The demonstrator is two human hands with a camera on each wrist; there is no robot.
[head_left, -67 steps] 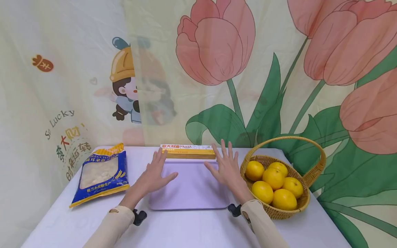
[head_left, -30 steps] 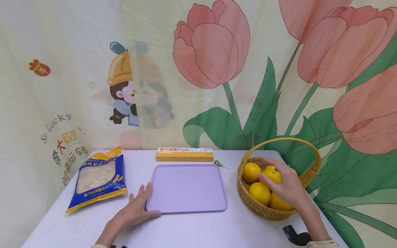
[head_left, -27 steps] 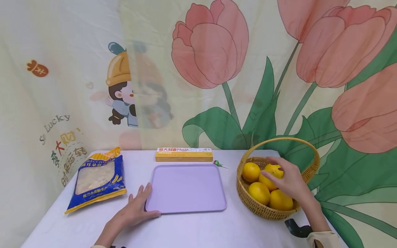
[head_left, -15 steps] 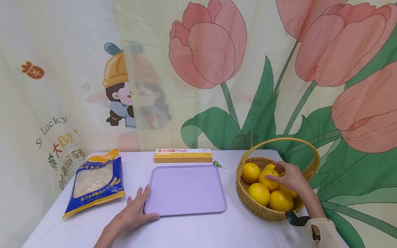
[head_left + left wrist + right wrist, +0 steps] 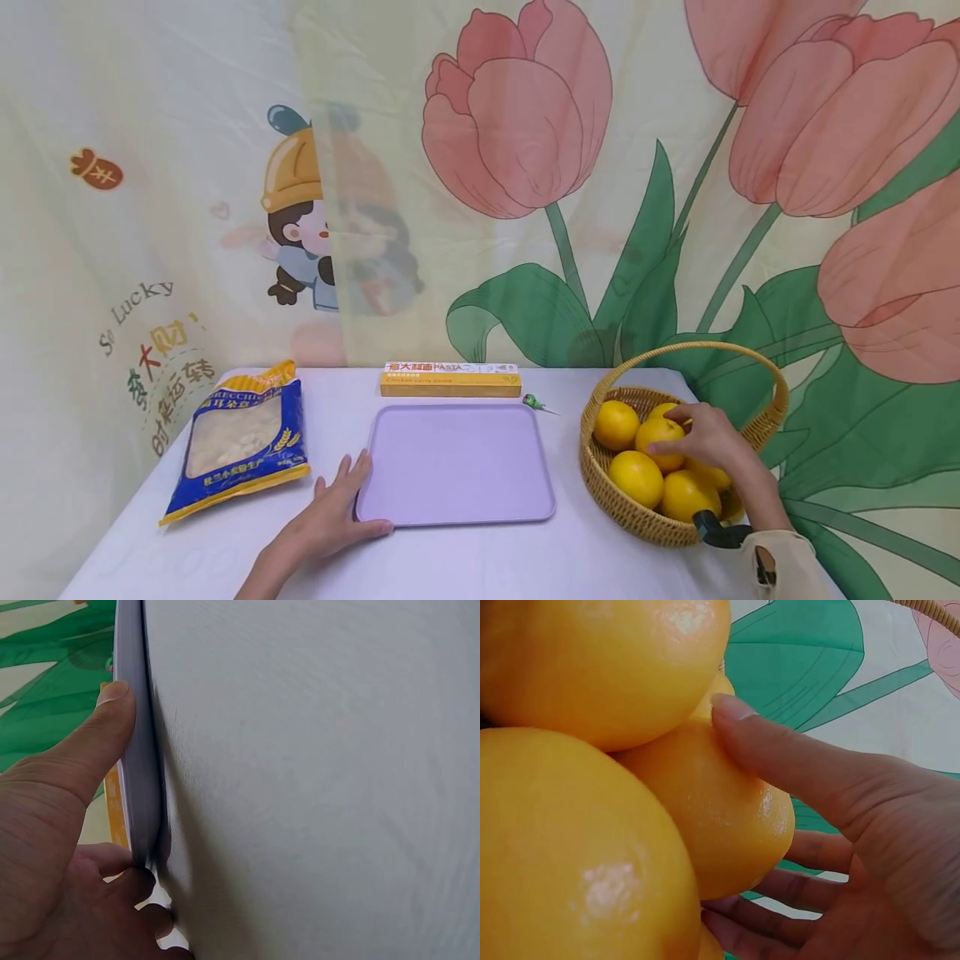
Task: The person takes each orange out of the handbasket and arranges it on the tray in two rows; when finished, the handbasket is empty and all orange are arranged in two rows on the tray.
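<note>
My right hand (image 5: 708, 433) reaches into the wicker basket (image 5: 637, 521) and grips the orange (image 5: 660, 433) in the middle of the pile. In the right wrist view, the thumb lies on one side of that orange and the fingers curl behind it. Several other oranges (image 5: 635, 479) crowd around it. My left hand (image 5: 326, 512) rests at the near left corner of the lilac tray (image 5: 457, 467), fingers spread along its left side. In the left wrist view, the thumb touches the tray's rim (image 5: 139, 780).
A blue and yellow bag of pasta (image 5: 236, 442) lies on the left of the white-covered table. Behind the tray lies a long yellow pasta box (image 5: 450, 383), with a small green lollipop-like thing (image 5: 532, 402) beside it. The basket's tall handle (image 5: 697, 346) arches over the fruit.
Both hands were spread above the tray. The left has come down to the tray's near left corner; the right has moved right into the basket and closed round an orange.
</note>
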